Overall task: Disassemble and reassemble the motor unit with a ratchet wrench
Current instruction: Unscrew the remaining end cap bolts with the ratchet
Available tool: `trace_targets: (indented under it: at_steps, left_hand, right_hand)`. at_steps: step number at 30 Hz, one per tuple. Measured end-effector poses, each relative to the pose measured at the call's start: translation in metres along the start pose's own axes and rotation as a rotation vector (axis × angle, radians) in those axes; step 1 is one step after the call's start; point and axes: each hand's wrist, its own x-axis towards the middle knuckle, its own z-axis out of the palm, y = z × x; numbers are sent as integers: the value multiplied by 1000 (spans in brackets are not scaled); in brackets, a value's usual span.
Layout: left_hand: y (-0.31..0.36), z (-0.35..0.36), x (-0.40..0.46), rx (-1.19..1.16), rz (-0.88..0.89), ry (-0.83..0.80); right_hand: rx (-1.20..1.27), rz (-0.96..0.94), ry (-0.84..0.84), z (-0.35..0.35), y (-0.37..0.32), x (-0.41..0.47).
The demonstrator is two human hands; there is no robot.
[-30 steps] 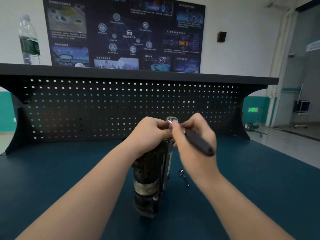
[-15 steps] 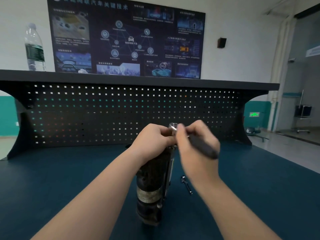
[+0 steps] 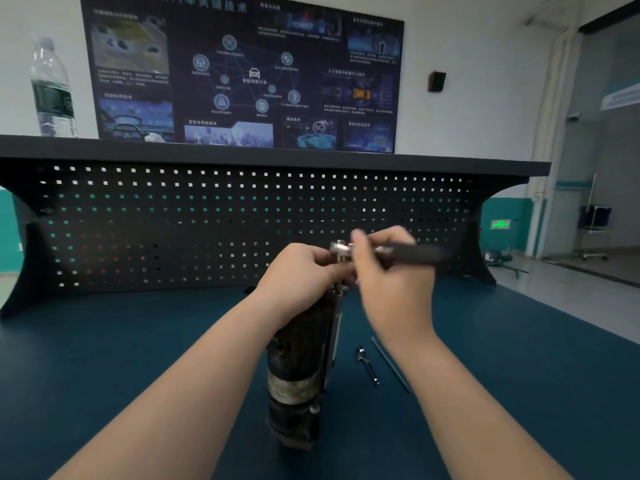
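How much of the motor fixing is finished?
Looks done: one long thin bolt and a short socket piece already lie on the blue table. In hand: the left hand steadies the upright motor, the right hand works the ratchet wrench at its top. Left: opening it, then reassembly.

Motor unit [image 3: 298, 372]: dark, grimy cylinder with a pale worn band, standing upright on the blue bench.
Ratchet wrench [image 3: 388, 251]: chrome head directly over the motor's top end, black handle reaching out level to the right.
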Motion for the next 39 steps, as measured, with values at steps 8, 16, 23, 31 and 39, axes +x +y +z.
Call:
trace_targets:
  at_steps: [8,16,23,31,39]
  left_hand:
    - [-1,-2,1,18,-4,-5]
    - [-5,-4,2,11,40,-70]
    - [-3,0,2,21,34,-15]
    - [-1,-7,-2,-49,41,-104]
    - [-2,-4,-1,-18,37,-15]
  right_hand:
    - [566,588,179,6,1,3]
    - [244,191,27,-2,0,-5]
    - [812,636,140,-1,8,-4]
    - [534,419,-48,-19,8,4]
    - [122,-75,-84,0,-1,-16]
